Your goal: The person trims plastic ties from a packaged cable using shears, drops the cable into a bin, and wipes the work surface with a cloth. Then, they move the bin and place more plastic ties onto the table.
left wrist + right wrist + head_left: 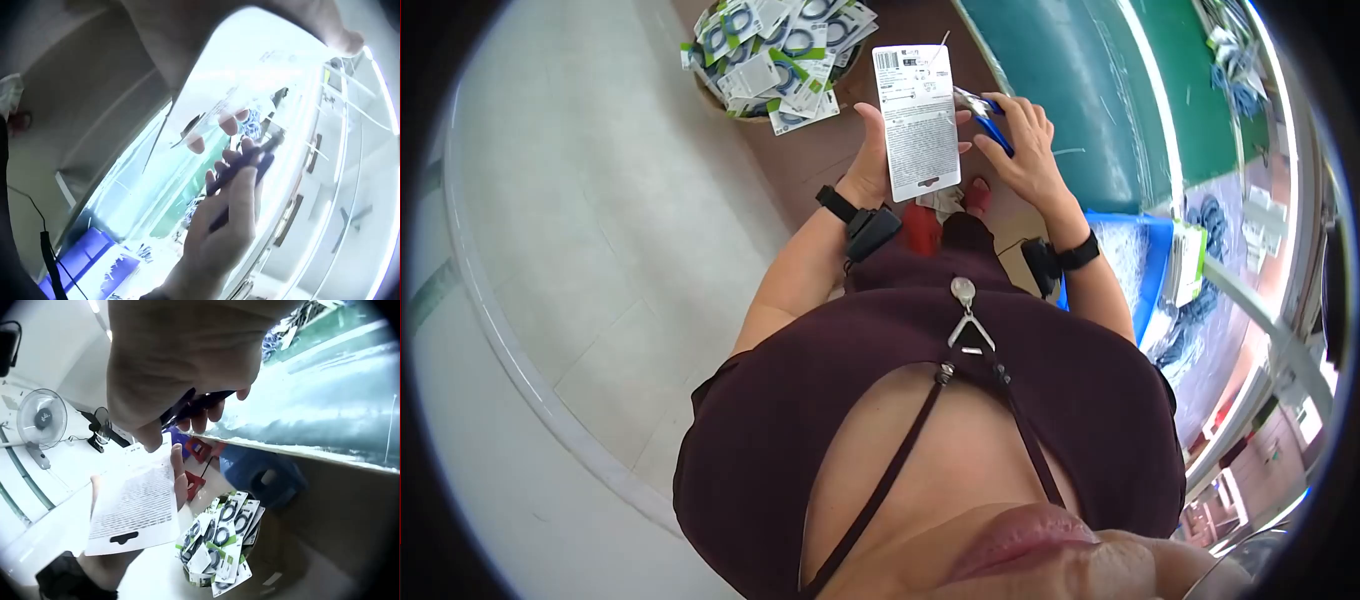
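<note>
My left hand (868,165) holds a white printed packaging card (917,130), its text side up and its hang hole toward my body. The thumb lies along one edge, with fingertips showing past the opposite edge. A thin pale strip (944,42) sticks out at the card's far corner. My right hand (1032,155) grips blue-handled pliers (997,133) beside the card. In the head view the pliers' metal tip comes right up to the card's edge. The left wrist view shows the pliers' dark handles (234,172) between thumb and fingers.
A round basket (765,117) full of carded coiled cables (797,42) stands on the floor ahead. At right runs a green-covered table (1050,70). Near my right forearm is a blue bin (1157,275) with clear plastic. A fan (42,419) appears in the right wrist view.
</note>
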`<state>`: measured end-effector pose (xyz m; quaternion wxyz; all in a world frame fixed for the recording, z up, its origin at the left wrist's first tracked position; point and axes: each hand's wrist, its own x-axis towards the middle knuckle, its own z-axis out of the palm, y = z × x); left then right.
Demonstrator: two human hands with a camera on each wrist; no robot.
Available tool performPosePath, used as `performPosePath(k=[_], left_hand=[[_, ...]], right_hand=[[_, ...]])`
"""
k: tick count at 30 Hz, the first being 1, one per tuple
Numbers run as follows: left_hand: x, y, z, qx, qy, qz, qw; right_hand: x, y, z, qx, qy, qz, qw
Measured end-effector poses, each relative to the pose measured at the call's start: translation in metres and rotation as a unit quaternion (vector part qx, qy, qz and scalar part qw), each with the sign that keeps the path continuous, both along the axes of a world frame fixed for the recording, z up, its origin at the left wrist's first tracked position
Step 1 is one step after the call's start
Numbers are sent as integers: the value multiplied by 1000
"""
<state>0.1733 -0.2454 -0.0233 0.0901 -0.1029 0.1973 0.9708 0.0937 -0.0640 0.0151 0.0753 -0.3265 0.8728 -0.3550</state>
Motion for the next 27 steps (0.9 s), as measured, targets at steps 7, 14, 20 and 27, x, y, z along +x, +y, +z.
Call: performPosePath(k=[7,14,20,27], left_hand=[[-2,16,18,-86,45,-107,989],[-20,56,26,-71,41,-202,976],[-39,130,16,-37,25,-367,929],[-58,257,-20,-214,58,-541,811]], right_hand=[[5,17,10,19,63,-17,998],[13,64,16,18,76,-90,993],[48,136,-1,64,99,-258,959],[114,214,-73,0,76,-509,857]])
